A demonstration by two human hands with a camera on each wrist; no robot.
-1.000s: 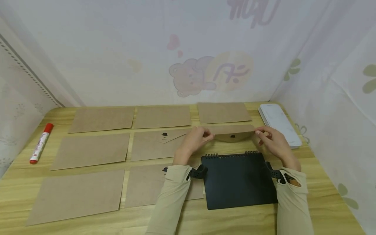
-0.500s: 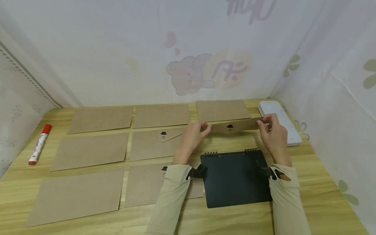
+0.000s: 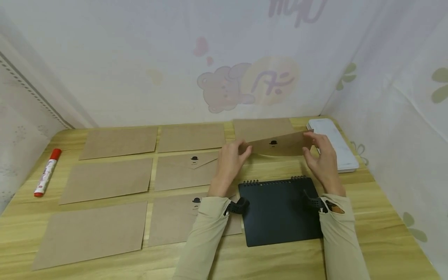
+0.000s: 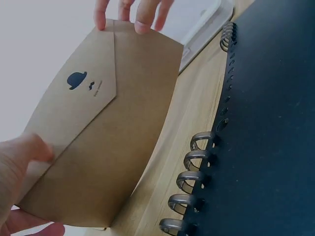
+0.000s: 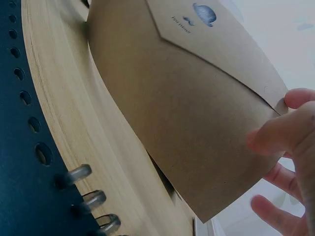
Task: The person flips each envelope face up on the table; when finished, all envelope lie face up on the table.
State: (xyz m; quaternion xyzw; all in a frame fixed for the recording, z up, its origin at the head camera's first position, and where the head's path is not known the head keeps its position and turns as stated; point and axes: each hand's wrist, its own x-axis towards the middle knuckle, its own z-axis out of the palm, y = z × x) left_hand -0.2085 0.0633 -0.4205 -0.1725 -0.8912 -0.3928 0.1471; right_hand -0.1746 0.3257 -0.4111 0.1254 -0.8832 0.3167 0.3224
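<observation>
A brown kraft envelope (image 3: 288, 144) with a black hat and moustache print is held nearly upright beyond the notebook. My left hand (image 3: 229, 165) pinches its left end, thumb in front and fingers behind. At the other end, my right hand (image 3: 323, 159) holds it between thumb and fingers. In the left wrist view the envelope (image 4: 108, 142) bows slightly and its pointed flap lies folded down. The right wrist view shows the right thumb (image 5: 273, 132) against the envelope's face. Below the hands lies a black spiral notebook (image 3: 280, 214), its rings facing away from me.
Several brown envelopes lie flat in rows, among them a front-left one (image 3: 91, 233) and a printed one (image 3: 185, 171). A red-capped marker (image 3: 47, 173) lies far left. A white flat box (image 3: 336, 144) stands at the right. A patterned cloth (image 3: 140, 58) hangs behind the table.
The envelope has been tilted up so that its printed face turns toward me, and its right end has risen. My right hand has moved left and shifted its hold; my left hand stays nearly in place.
</observation>
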